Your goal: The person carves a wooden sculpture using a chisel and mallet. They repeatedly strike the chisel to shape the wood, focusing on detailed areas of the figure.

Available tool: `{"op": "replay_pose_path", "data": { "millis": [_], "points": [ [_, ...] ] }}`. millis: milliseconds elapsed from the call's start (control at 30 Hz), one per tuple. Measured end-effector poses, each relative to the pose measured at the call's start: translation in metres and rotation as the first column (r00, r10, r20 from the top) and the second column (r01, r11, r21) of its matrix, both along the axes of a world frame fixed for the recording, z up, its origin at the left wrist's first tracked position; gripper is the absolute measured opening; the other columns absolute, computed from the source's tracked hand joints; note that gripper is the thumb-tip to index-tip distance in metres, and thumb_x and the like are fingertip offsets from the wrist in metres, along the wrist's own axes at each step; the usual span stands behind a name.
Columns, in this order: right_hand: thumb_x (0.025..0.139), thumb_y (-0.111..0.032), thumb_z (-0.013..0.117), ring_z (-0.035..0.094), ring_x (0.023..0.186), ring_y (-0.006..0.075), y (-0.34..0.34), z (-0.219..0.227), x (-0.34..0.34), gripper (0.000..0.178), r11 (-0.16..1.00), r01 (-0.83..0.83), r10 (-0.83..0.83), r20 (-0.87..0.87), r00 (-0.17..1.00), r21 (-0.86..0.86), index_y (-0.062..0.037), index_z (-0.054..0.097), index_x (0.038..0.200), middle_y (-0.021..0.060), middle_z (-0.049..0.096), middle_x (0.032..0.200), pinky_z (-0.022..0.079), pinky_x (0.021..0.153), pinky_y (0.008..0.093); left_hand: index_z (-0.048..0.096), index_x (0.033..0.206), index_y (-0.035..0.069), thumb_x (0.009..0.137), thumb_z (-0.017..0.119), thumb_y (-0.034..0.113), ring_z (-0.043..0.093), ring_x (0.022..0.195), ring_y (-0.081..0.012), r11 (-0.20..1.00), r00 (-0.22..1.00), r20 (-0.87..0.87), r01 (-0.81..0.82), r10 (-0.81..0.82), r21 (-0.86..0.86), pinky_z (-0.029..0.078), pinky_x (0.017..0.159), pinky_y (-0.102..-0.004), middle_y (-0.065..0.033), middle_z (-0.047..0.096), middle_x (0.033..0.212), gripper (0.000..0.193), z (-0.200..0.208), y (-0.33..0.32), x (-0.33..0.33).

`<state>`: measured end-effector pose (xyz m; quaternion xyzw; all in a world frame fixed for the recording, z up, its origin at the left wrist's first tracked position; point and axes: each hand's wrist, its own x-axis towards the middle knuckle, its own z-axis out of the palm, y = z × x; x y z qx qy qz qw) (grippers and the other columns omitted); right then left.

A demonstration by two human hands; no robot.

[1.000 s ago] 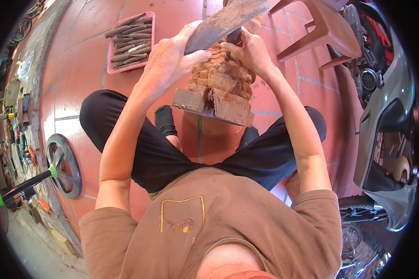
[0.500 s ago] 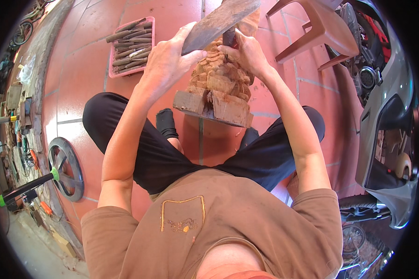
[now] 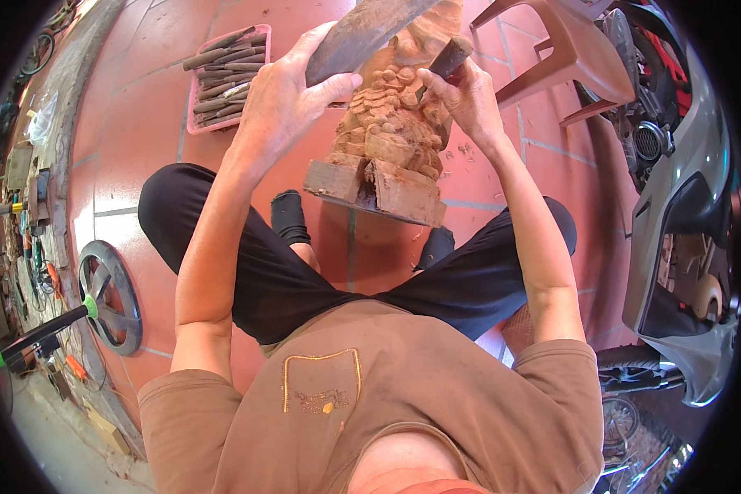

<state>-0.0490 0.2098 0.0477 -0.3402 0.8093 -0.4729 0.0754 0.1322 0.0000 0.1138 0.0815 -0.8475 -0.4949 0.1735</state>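
Observation:
A wooden carving (image 3: 384,132) with scale-like relief rests on the tiled floor between my legs, its block base towards me. My left hand (image 3: 286,95) is wrapped round a flat, worn wooden mallet (image 3: 369,34), which slants up to the right over the far part of the carving. In my right hand (image 3: 472,100) is a carving chisel (image 3: 451,56), its dark handle tilted up and to the right. The chisel's tip, near the carving's right side, is mostly hidden by my fingers. Mallet and chisel are apart.
Several chisels (image 3: 222,82) lie in a pink tray (image 3: 191,123) at the far left. A brown plastic chair (image 3: 580,66) stands at the far right, beside a grey motorbike (image 3: 675,206). A wheel-shaped base with a pole (image 3: 111,296) is at my left. Wood chips dot the floor.
My right hand has moved right and slightly nearer, and the chisel handle now tips to the right. The mallet and my left hand have shifted a little left, uncovering more of the carving.

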Motion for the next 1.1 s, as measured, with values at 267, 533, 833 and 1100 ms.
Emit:
{"op": "replay_pose_path", "data": {
  "millis": [267,533,833,1100],
  "points": [
    [0.09,-0.036,0.077,0.068,0.071,0.0175,-0.023,0.005,0.008,0.04,0.99,-0.002,0.007,-0.037,0.999,0.139,0.0004,0.065,0.101,0.0114,0.07,0.077,0.053,0.066,0.0348,0.052,0.145,0.005,0.089,0.075,0.025,0.062,0.118,-0.0208,1.0,1.0,-0.01,-0.01,0.01,-0.006,0.048,0.101,-0.0351,-0.0133,0.065,0.128,0.063,0.008,0.01,0.001],
    [0.088,-0.044,0.076,0.065,0.064,0.0229,-0.041,-0.015,-0.005,0.049,0.989,0.025,0.013,-0.261,0.965,0.143,0.0007,0.066,0.105,0.0131,0.068,0.071,0.051,0.066,0.039,0.052,0.145,0.005,0.089,0.076,0.024,0.062,0.118,-0.02,0.999,0.995,-0.097,-0.015,0.02,0.051,0.047,0.103,-0.0348,-0.0112,0.064,0.13,0.064,0.011,0.016,-0.001],
    [0.088,-0.045,0.075,0.069,0.077,0.0323,-0.049,-0.017,-0.012,0.052,0.962,0.026,0.053,-0.277,0.959,0.272,0.0024,0.066,0.108,0.0201,0.069,0.083,0.052,0.073,0.044,0.051,0.145,0.011,0.087,0.077,0.031,0.066,0.114,-0.0258,0.95,0.956,0.268,-0.035,0.123,-0.312,0.051,0.097,-0.0362,-0.0177,0.069,0.121,0.066,0.003,0.007,-0.008],
    [0.09,-0.037,0.073,0.068,0.081,0.0417,-0.049,-0.019,-0.011,0.045,0.971,-0.015,0.079,-0.263,0.962,0.237,0.0035,0.059,0.105,0.0252,0.068,0.084,0.052,0.076,0.049,0.049,0.147,0.014,0.086,0.075,0.039,0.07,0.108,-0.035,0.998,0.999,-0.038,-0.021,0.018,-0.061,0.051,0.094,-0.0404,-0.0233,0.071,0.115,0.07,-0.004,0.007,-0.005]
  ]
}}
